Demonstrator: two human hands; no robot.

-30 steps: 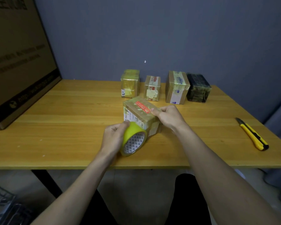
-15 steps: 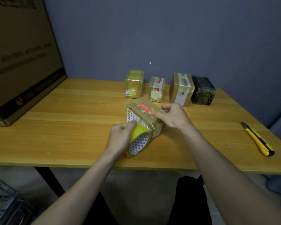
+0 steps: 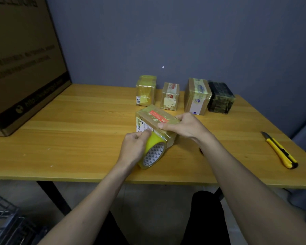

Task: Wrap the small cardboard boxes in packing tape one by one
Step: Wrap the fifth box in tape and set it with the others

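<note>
Head view: our left hand (image 3: pixel 133 147) grips the tape roll (image 3: pixel 153 152). Our right hand (image 3: pixel 182 126), at two o'clock, clasps the box (image 3: pixel 154 119)

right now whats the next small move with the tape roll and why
Probably pull the tape roll along the near side of the box: the left hand holds it against that side, while the right hand steadies the box's top.

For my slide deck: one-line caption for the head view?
Left hand holds yellow tape roll against box steadied by right hand.
</note>
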